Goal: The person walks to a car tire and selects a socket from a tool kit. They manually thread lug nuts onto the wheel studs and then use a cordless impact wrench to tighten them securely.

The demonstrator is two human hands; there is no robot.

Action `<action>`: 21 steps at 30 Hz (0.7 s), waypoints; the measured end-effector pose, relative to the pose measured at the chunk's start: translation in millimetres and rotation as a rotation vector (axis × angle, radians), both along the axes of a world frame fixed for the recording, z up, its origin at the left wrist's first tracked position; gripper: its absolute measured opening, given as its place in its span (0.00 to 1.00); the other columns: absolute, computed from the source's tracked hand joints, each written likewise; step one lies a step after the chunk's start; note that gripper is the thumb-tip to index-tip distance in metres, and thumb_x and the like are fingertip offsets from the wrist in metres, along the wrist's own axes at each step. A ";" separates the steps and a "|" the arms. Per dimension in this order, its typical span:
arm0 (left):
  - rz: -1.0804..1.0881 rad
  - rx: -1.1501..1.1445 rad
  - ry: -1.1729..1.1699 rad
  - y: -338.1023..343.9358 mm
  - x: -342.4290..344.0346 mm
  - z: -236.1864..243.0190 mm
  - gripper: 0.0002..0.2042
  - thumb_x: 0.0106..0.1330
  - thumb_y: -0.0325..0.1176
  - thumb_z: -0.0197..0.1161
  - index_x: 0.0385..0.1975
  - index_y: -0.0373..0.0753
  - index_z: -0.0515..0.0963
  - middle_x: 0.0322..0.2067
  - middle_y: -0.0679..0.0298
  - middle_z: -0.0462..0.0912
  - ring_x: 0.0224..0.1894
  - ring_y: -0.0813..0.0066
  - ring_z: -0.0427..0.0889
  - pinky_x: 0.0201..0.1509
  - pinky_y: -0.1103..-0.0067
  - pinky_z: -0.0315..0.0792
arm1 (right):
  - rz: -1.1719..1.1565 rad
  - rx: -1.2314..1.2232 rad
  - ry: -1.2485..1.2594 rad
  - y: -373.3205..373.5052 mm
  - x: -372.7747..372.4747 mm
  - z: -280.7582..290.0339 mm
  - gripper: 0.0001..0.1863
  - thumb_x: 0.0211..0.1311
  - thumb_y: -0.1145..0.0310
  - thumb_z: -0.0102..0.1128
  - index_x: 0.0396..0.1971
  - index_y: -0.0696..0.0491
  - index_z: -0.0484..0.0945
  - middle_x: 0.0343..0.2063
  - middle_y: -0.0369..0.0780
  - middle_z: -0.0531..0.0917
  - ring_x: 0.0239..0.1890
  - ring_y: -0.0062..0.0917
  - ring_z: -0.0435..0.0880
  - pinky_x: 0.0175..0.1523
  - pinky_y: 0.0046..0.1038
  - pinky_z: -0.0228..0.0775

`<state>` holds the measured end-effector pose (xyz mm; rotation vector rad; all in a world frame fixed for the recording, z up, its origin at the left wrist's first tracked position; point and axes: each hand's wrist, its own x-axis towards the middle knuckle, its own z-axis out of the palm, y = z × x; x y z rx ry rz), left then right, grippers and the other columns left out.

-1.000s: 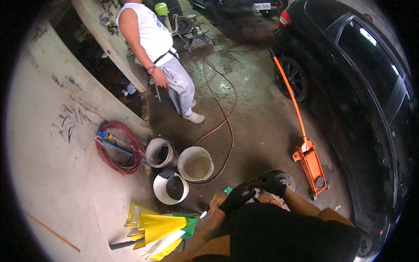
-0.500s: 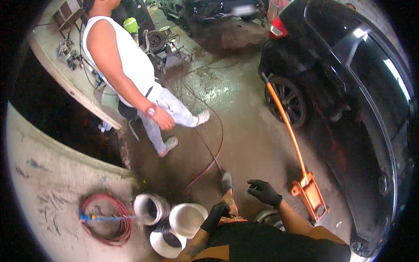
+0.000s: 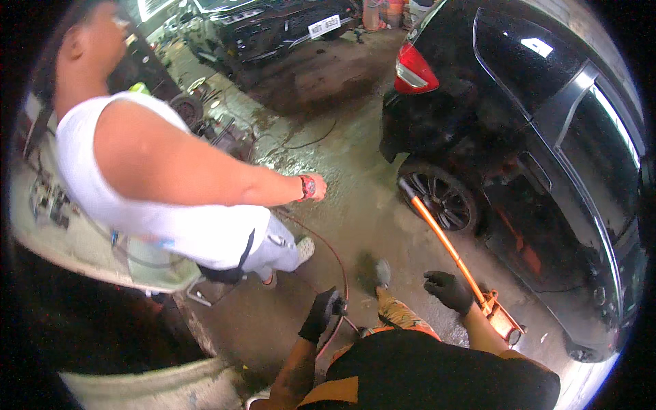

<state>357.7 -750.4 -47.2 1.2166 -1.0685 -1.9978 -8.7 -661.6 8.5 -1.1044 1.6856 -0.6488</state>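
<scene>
Both my hands wear black gloves. My left hand [image 3: 321, 313] hangs over the wet concrete floor with its fingers curled, above a red hose [image 3: 336, 260]; whether it holds anything is hidden. My right hand [image 3: 448, 290] is spread open and empty, just left of the orange handle [image 3: 441, 241] of a floor jack [image 3: 502, 320], not touching it. My leg and shoe [image 3: 383, 273] stretch forward between the hands.
Another person in a white sleeveless shirt [image 3: 157, 205] stands close at the left, arm with a red watch [image 3: 307, 186] reaching right. A black car [image 3: 533, 157] fills the right side, rear wheel [image 3: 441, 196] by the jack. A second car [image 3: 273, 31] stands behind.
The view has risen and tipped forward: the buckets, hose coil and brake disc have left the picture. The other person has come much closer. My hands have drawn apart, the right toward the jack handle.
</scene>
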 end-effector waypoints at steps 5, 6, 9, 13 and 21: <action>-0.205 0.025 -0.050 -154.1 -75.6 10.4 0.17 0.74 0.45 0.48 0.34 0.37 0.76 0.26 0.65 0.76 0.26 0.76 0.75 0.33 0.78 0.72 | -0.092 -0.179 0.062 -143.0 -67.4 -72.1 0.23 0.62 0.57 0.62 0.49 0.59 0.78 0.46 0.50 0.83 0.46 0.35 0.83 0.52 0.34 0.73; -0.244 -0.046 -0.070 -180.2 -81.6 10.9 0.17 0.75 0.45 0.48 0.34 0.37 0.76 0.26 0.65 0.77 0.26 0.77 0.75 0.34 0.78 0.72 | -0.082 -0.102 0.061 -186.3 -64.7 -52.4 0.22 0.62 0.57 0.63 0.48 0.59 0.78 0.45 0.50 0.83 0.46 0.35 0.83 0.51 0.34 0.74; -0.198 -0.092 -0.072 -260.5 -116.0 23.7 0.15 0.75 0.42 0.49 0.35 0.37 0.77 0.26 0.65 0.76 0.26 0.79 0.73 0.34 0.81 0.70 | 0.123 -0.423 0.299 -326.5 -71.6 -18.9 0.22 0.61 0.59 0.64 0.50 0.58 0.77 0.45 0.49 0.82 0.45 0.31 0.82 0.49 0.32 0.74; 0.105 0.177 0.078 -360.7 -160.1 70.7 0.10 0.71 0.38 0.54 0.35 0.39 0.76 0.27 0.68 0.74 0.29 0.81 0.72 0.36 0.81 0.69 | 0.131 -0.264 -0.028 -478.3 -53.5 8.2 0.25 0.62 0.56 0.62 0.54 0.56 0.75 0.45 0.47 0.82 0.46 0.33 0.82 0.51 0.32 0.74; 0.023 -0.357 -0.267 -589.5 -145.5 25.6 0.09 0.68 0.37 0.59 0.31 0.38 0.75 0.24 0.68 0.73 0.28 0.78 0.74 0.36 0.77 0.71 | 0.469 -0.511 -0.100 -791.4 -10.0 17.6 0.26 0.62 0.55 0.61 0.55 0.56 0.74 0.45 0.47 0.82 0.45 0.33 0.81 0.51 0.33 0.73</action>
